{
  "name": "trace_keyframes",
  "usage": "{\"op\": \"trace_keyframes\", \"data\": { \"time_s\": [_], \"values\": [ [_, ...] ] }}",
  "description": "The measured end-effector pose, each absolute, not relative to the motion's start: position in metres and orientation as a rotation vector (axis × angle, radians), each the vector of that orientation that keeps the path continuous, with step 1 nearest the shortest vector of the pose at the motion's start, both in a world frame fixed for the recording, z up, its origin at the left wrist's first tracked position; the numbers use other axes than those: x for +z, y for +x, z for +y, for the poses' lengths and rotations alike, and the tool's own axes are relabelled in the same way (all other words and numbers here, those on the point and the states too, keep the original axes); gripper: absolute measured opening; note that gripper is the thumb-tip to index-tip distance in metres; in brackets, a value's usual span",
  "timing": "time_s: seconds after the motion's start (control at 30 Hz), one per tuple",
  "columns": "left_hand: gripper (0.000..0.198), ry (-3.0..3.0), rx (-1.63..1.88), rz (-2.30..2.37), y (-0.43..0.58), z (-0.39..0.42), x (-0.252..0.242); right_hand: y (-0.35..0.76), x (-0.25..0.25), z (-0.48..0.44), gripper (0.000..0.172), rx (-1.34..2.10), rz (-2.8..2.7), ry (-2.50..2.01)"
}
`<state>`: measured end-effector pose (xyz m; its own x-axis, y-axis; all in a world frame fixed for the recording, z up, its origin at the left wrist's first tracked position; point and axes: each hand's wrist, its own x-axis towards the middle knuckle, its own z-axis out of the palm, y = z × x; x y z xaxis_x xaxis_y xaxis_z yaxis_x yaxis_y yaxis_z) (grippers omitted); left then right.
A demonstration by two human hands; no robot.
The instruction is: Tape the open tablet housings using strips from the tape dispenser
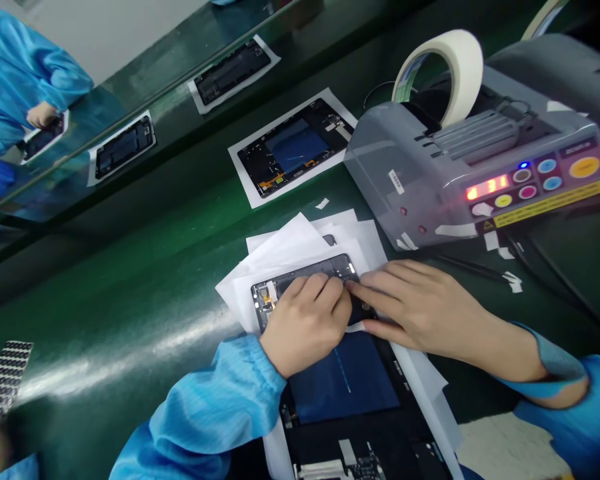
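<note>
Blue fabric sleeves (215, 400) are covering parts of the person's arms, and both bare hands are resting at an opened tablet (350, 360), which is lying on loose white sheets (280, 250). Taking the hands as the middle of a clock dial, most of the tablet is stretching toward 6 o'clock, its blue panel (345, 397) showing there. The left hand (310, 320) is curling its fingers down over the tablet; whether it is pinching anything cannot be told, since its own knuckles are hiding the fingertips. The right hand (415, 303) is reaching in from 3 o'clock, its fingers extending toward the left hand and its thumb lying beside a pale strip (355, 327); whether it is gripping the strip cannot be told. Between 1 and 2 o'clock a grey tape dispenser (430, 170) is standing, its display (487, 189) glowing red and a white tape roll (467, 67) sitting on it. At 11 o'clock a second tablet (297, 143) is lying on white paper; at 10 o'clock, farther off, a co-worker's hand (41, 115) is touching another device (43, 139). Between 8 and 9 o'clock a sticker sheet (5, 380) is lying on the green tabletop (120, 313).
</note>
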<state>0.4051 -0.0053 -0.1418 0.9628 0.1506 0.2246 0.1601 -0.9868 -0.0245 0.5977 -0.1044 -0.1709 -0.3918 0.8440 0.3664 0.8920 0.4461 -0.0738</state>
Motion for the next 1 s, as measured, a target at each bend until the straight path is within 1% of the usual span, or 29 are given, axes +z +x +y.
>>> {"op": "trace_keyframes", "data": {
  "time_s": [0.13,0.3,0.43,0.53,0.63,0.77,0.83,1.0],
  "values": [
    [0.027,-2.976,-0.27,-0.188,0.4,-0.009,-0.138,0.595,-0.171,-0.107,0.039,-0.217,-2.343,-1.518],
    [0.032,-2.935,-0.252,-0.197,0.396,-0.014,-0.137,0.592,-0.169,-0.109,0.039,-0.391,-2.389,-1.537],
    [0.033,-2.948,-0.315,-0.225,0.395,-0.014,-0.142,0.592,-0.165,-0.106,0.034,-0.452,-2.401,-1.494],
    [0.032,-2.98,-0.395,-0.241,0.394,-0.013,-0.147,0.592,-0.164,-0.106,0.033,-0.451,-2.4,-1.483],
    [0.032,-2.996,-0.397,-0.265,0.394,-0.013,-0.151,0.59,-0.166,-0.108,0.037,-0.428,-2.418,-1.518],
    [0.033,-2.985,-0.313,-0.24,0.395,-0.013,-0.152,0.587,-0.166,-0.112,0.045,-0.365,-2.457,-1.636],
    [0.034,-2.96,-0.301,-0.229,0.395,-0.014,-0.151,0.585,-0.164,-0.113,0.047,-0.352,-2.445,-1.668],
    [0.032,-2.962,-0.309,-0.23,0.393,-0.014,-0.148,0.58,-0.159,-0.115,0.039,-0.455,-2.405,-1.613]
  ]
}}
